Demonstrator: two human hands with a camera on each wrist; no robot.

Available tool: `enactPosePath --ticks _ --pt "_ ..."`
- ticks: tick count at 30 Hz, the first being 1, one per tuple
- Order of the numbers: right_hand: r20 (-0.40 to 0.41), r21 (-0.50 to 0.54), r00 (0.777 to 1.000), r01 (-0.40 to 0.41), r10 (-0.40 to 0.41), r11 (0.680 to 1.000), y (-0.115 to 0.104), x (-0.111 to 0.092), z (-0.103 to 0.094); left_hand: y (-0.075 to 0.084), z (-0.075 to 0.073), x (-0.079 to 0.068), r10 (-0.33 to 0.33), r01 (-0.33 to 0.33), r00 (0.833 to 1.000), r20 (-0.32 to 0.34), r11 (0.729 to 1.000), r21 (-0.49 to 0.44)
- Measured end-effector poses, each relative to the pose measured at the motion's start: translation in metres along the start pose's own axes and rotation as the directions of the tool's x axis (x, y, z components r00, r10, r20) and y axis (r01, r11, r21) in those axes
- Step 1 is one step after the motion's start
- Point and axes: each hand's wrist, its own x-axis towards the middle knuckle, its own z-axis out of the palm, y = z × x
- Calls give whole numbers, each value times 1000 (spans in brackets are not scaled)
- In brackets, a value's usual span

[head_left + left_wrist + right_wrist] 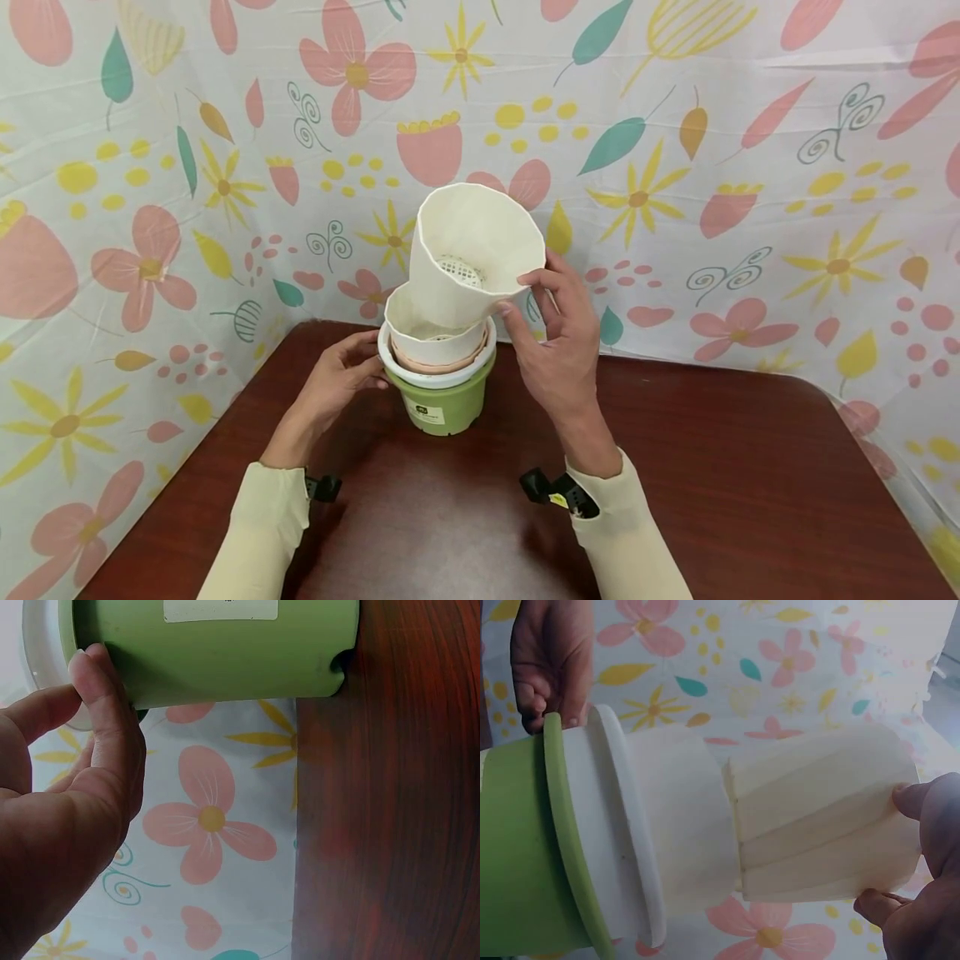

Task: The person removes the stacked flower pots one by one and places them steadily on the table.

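My right hand (558, 350) pinches the rim of a cream flower pot (435, 287) with a mesh bottom, holding it tilted, its mouth facing me. Its base overlaps the mouth of a second cream pot (423, 348); the right wrist view shows the base at that pot's rim (682, 825). Nested below that are a peach pot (427, 367), a white pot (442, 382) and a green pot (467, 402) with a label, upright on the table. My left hand (341, 375) holds the stack's left side at the green and white rims, fingers under the green rim (66, 630).
The dark red-brown wooden table (712, 475) carries the stack near its back edge. A flower-printed cloth (637, 250) hangs close behind and along the left side. Black cameras (558, 492) are strapped to both wrists.
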Motion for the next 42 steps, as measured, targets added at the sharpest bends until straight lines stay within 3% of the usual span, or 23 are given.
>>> enactPosePath --ticks 9,20,42 --pt "-8 -10 1000 30 -31 999 -13 3 -10 -1 0 1 4 -4 1000 2 1000 6" --pt "-7 -119 1000 24 -25 993 -41 5 -24 -1 -1 1 4 -4 1000 11 1000 4" --pt "-10 -216 1000 18 -21 976 -47 1 -56 1 -1 0 7 -7 1000 11 1000 22"
